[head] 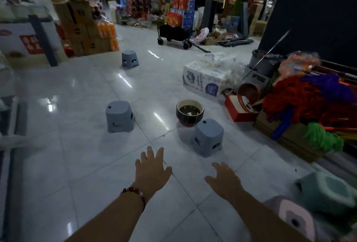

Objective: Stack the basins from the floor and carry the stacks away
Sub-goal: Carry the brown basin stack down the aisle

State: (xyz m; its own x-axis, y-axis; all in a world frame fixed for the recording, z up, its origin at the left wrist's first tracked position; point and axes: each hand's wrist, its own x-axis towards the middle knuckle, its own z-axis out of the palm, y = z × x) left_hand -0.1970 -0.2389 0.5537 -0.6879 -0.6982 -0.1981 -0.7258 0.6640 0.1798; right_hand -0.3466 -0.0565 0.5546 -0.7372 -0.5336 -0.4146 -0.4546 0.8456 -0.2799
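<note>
Low in the frame, both of the person's hands reach forward over the pale tiled floor (77, 155), and neither holds anything. The left hand (151, 168), with a beaded bracelet (135, 193) at its wrist, has its fingers spread and straight; the right hand (225, 179) is likewise released, fingers loosely extended. Just right of the frame's center a dark basin (190, 113) with a pale rim stands upright on the floor, seemingly seated on something reddish underneath, though what that is cannot be told. Just beside it, toward the lower right, stands a grey plastic stool (207, 137); whether the two touch is unclear. A second grey stool (119, 116) stands at center left, well apart from the basin, and a third grey stool (130, 58) stands farther up the frame. At the lower right edge lie a green stool (326, 193) and a pink stool (293, 220), tipped over so their hollow insides show. Along the right side, colourful mop heads (309, 99) are piled on cardboard, with a red box (238, 110) and a round reddish basin (249, 92) tilted on its side next to them. A white wrapped pack (204, 79) lies above the basin in the frame, and a black wheeled cart (173, 33) stands at upper center before stacked cartons.
</note>
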